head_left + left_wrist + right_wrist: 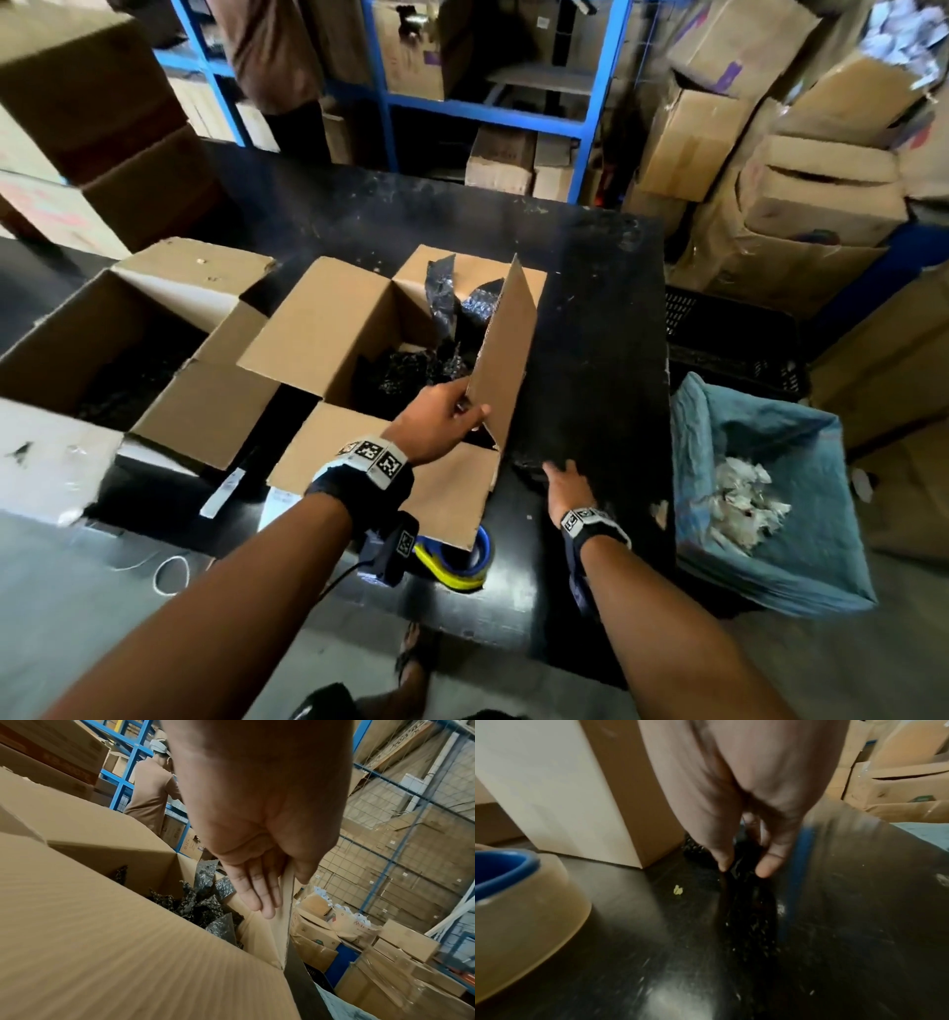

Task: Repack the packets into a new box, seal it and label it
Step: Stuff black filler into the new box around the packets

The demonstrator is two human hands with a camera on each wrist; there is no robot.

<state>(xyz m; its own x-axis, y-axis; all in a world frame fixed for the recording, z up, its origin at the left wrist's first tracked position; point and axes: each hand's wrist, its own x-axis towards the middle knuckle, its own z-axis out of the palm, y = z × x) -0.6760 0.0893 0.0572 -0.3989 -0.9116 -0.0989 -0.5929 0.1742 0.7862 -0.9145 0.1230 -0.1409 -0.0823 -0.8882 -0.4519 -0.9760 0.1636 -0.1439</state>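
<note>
Reaching forward with both forearms over a scuffed black table (590, 288). Left hand (441, 419) pinching the corrugated right flap (506, 354) of the open cardboard box (328, 329), thumb outside, fingers (257, 892) flat inside, holding it upright. Crinkled black packets (411, 367) lying inside, just beyond that hand. Right hand (567, 485) hovering low beside the box, fingertips (767, 868) loosely curled around a black packet (741, 866) on the table.

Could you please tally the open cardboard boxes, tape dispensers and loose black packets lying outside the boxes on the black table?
Open cardboard boxes: 2, the left box and the middle box, whose flap the left hand pinches.
Tape dispenser: 1.
Loose black packet: 1, by the right hand.
Total: 4.
</note>
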